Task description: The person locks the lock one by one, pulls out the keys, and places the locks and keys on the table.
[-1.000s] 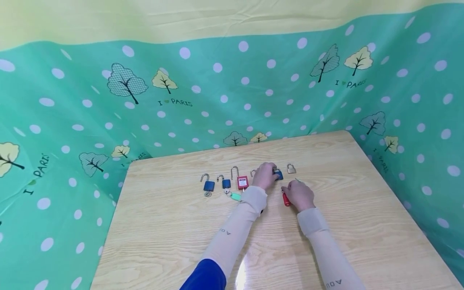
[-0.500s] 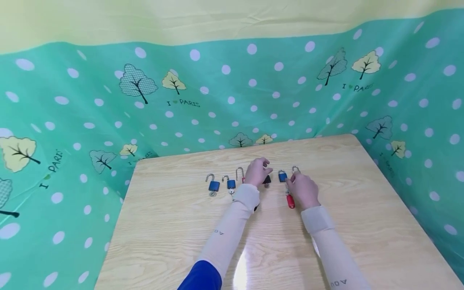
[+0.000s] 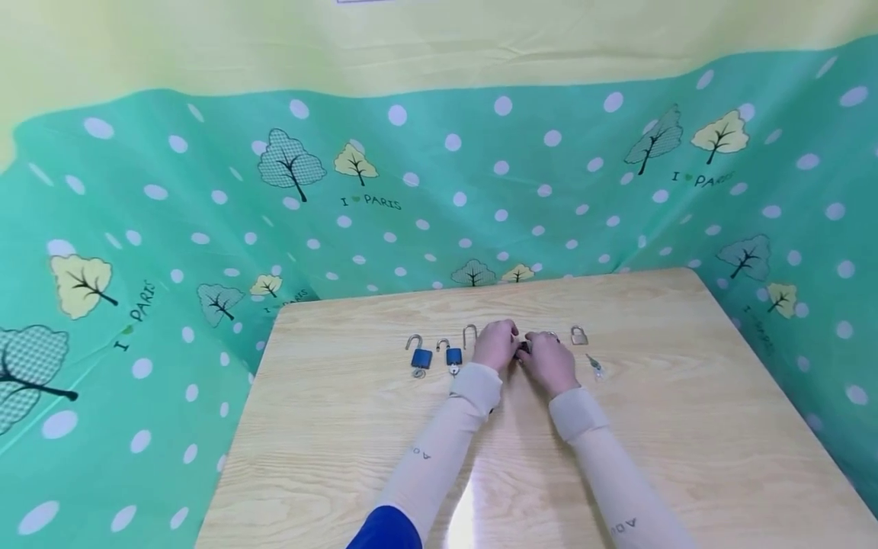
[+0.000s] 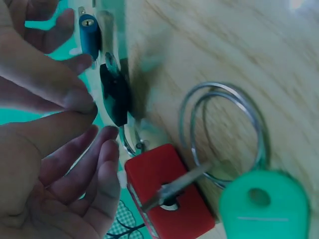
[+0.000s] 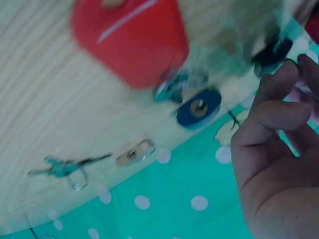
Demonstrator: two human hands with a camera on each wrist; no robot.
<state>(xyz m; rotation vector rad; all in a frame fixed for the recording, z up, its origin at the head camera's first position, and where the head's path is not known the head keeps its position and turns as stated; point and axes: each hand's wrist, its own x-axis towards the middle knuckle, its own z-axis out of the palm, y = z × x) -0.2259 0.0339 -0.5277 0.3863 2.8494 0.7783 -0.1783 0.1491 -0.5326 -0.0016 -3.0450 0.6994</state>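
A black padlock (image 3: 523, 348) sits between my two hands at the middle of the row of locks. From the left, my left hand (image 3: 497, 347) hovers over it, thumb and fingers apart in the left wrist view, where the same black padlock (image 4: 115, 99) shows just beyond the fingertips. My right hand (image 3: 551, 362) comes in from the other side, fingers loosely bent; its fingertips are close to the lock, and contact is unclear. Beneath and beside the right hand are a blue padlock (image 5: 199, 107) and a red key tag (image 5: 132, 40). A red padlock (image 4: 169, 194) with a key stands by my left hand.
Two blue padlocks (image 3: 421, 358) with raised shackles lie at the left of the row. A green key tag (image 4: 264, 206) hangs on a ring near the red padlock. At the right are a silver padlock (image 3: 579, 336) and keys (image 3: 595, 367) on the wooden table (image 3: 329, 427).
My right hand has moved left from beside the silver padlock to the black padlock, and the keys now lie on the table. My left hand has stayed near the black padlock.
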